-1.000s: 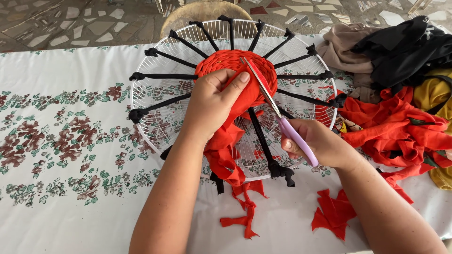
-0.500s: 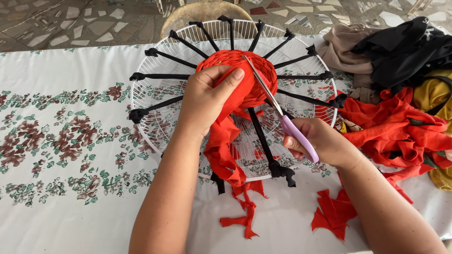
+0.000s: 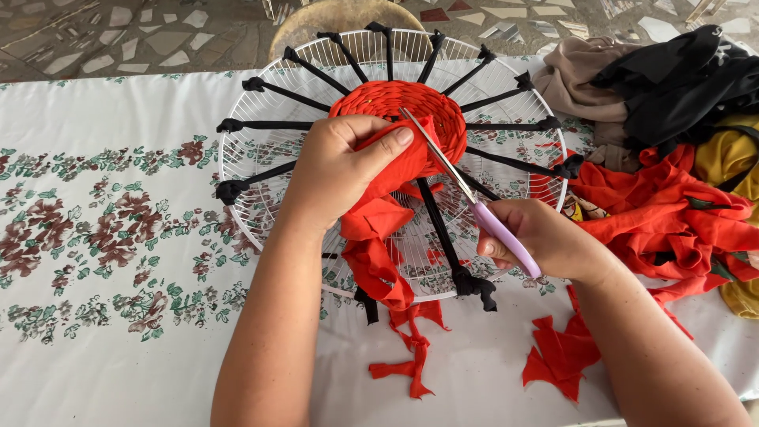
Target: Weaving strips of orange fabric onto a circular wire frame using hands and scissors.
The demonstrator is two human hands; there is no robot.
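Pinching the red fabric strip (image 3: 379,229) in my left hand (image 3: 336,170), I see the scissors (image 3: 466,194) — gripped by my right hand (image 3: 545,241) — angle up-left toward it.

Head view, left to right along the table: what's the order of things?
Bare floral white tablecloth → left hand pinching a red fabric strip over the white round wire grille → purple-handled scissors → right hand → heap of red fabric.
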